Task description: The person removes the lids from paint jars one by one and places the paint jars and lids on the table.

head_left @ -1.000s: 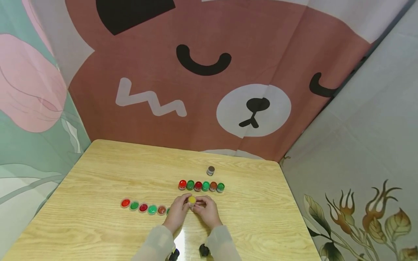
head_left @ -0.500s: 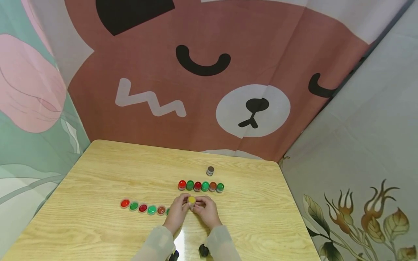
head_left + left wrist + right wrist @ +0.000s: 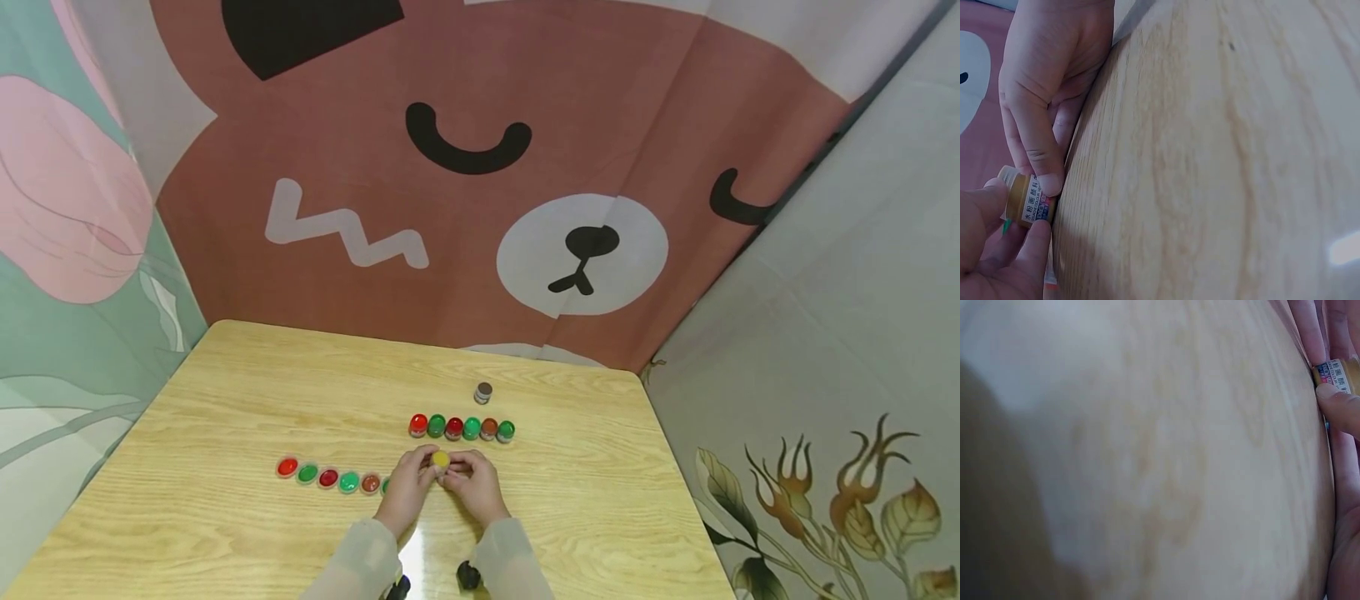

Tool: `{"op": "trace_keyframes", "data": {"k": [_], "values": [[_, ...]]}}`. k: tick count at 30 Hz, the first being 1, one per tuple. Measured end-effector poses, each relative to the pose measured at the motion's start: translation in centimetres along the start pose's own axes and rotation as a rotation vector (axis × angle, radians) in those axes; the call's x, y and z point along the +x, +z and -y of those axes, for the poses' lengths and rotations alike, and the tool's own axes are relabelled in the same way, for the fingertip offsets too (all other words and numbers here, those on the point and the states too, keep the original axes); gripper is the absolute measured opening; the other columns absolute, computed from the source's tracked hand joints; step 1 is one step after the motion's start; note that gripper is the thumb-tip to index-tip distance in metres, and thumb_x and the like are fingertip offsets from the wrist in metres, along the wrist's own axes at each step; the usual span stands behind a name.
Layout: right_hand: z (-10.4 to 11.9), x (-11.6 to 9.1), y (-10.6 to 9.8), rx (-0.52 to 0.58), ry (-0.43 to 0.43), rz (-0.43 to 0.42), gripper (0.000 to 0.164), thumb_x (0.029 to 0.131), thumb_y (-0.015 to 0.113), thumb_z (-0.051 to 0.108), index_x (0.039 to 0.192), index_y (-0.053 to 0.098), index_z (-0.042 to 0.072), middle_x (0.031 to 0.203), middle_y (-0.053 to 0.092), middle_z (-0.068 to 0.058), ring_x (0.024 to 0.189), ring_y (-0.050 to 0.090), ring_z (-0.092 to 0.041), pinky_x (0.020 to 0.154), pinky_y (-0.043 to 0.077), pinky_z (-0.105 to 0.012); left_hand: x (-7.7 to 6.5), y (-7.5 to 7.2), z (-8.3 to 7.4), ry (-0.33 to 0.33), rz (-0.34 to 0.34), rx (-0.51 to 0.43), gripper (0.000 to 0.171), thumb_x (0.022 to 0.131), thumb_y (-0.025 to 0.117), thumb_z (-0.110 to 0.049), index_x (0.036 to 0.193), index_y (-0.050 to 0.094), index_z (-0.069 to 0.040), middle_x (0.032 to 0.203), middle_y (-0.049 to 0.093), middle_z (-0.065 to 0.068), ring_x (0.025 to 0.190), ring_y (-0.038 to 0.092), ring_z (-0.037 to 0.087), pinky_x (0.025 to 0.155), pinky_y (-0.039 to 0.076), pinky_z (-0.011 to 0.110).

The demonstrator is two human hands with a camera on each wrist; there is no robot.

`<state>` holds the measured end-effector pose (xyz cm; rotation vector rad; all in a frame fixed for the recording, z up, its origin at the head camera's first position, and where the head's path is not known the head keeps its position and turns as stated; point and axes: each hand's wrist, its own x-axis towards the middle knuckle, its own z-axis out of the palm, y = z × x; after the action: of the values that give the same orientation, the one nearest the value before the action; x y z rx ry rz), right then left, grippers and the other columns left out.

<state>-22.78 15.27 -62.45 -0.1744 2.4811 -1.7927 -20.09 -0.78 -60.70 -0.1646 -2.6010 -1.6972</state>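
Between my two hands, a small paint jar with a yellow-ochre top stands upright close over the table. In the left wrist view the jar carries a printed label, with a clear rim at its upper end. My left hand pinches it from the left, the thumb near that rim. From the right, my right hand grips it, one fingertip on the label. The jar's base sits low by the tabletop in the right wrist view. Fingers hide part of its sides.
Just beyond the hands runs a row of paint jars in reds, greens and brown. A darker jar stands behind them. To the left, flat round pieces in matching colours form another row, its right end covered by my left hand.
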Motion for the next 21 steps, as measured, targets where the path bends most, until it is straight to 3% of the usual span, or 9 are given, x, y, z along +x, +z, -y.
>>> {"op": "trace_keyframes", "data": {"k": [21], "values": [[0.37,-0.15,-0.10,0.001,0.011,0.000,0.026,0.082,0.082,0.000,0.106,0.074,0.002,0.106,0.064,-0.005,0.094,0.062,-0.017,0.079,0.057,-0.019,0.06,-0.55,-0.20,0.014,0.051,-0.006,0.033,0.101,0.058,-0.002,0.133,0.055,0.004,0.127,0.057,0.023,0.119,0.059,0.040,0.102,0.050,0.053]]}}
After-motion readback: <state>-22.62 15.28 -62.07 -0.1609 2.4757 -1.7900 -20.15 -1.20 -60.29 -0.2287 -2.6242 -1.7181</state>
